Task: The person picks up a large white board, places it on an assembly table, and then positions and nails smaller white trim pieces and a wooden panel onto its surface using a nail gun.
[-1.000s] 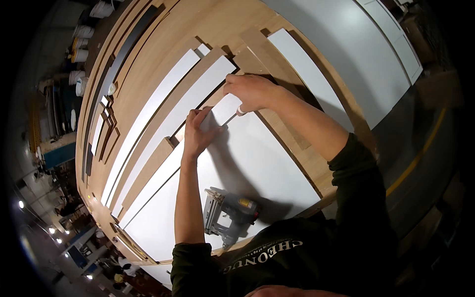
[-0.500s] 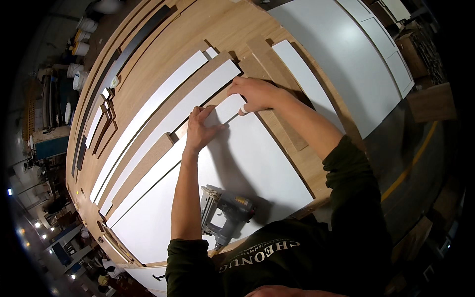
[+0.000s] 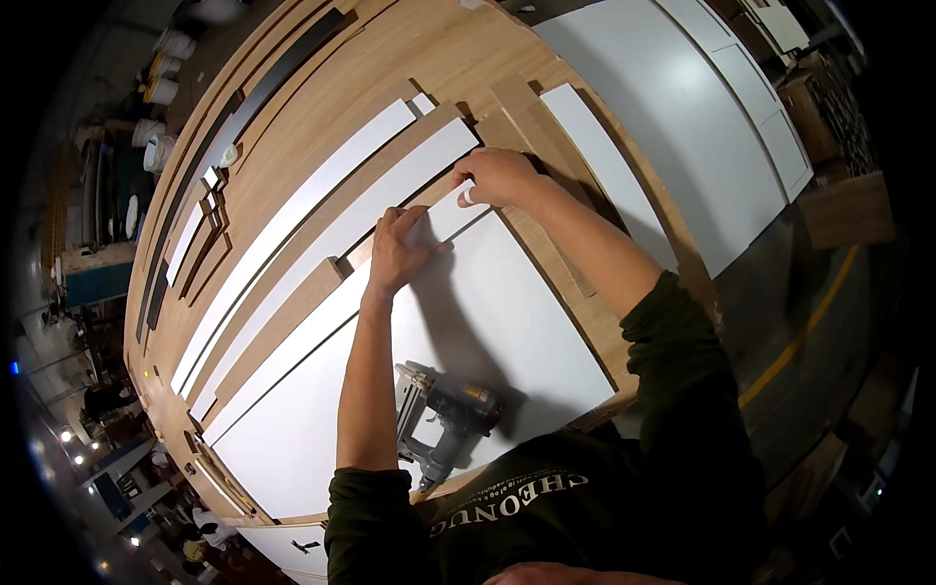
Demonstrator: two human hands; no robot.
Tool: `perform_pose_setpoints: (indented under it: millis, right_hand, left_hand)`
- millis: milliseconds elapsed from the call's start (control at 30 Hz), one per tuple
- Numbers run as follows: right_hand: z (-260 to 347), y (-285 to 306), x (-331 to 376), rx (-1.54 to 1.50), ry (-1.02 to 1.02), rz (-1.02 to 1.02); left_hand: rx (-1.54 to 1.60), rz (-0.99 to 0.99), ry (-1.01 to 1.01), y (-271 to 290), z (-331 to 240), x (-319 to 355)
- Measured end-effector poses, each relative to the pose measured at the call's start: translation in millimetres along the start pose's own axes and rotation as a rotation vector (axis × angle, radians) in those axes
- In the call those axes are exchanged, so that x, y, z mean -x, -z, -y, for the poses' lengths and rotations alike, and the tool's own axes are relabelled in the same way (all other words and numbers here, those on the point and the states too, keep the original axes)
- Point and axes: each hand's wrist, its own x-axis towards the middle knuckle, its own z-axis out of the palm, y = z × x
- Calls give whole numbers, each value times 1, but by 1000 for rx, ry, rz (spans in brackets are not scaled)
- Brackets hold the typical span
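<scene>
A long narrow white strip (image 3: 327, 320) lies along the far edge of a large white panel (image 3: 531, 322), a thin dark line between them. My left hand (image 3: 395, 255) grips the strip across its width, fingers bent over its far edge and thumb on the near side. Nearer the strip's right end, my right hand (image 3: 499, 177) is closed on it with bent fingers; a white band circles one finger. A dark grey nail gun (image 3: 450, 419) rests on the panel close to my body, below my left forearm.
Beyond the strip, more white strips (image 3: 322, 200) and brown boards (image 3: 283, 327) lie side by side on the wooden table (image 3: 444, 54). Further right are another white strip (image 3: 609, 171) and a big white panel (image 3: 663, 117). Black strips (image 3: 283, 73) lie at the far left.
My right hand has shifted slightly along the strip's end, its fingers more curled. My left hand stays in nearly the same place. The view has tilted a little.
</scene>
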Motion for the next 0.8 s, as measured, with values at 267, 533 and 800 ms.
perform_pose_setpoints:
  millis: [267,533,800]
  right_hand:
    - [1,15,10,54,151,95]
    - [0,6,3,108,139,127]
    - [-4,8,8,-6,89,65]
  left_hand:
    - [-12,6,0,1,2,-1]
    - [-22,20,48,2,-4,-1]
    - [-1,4,9,0,2,-1]
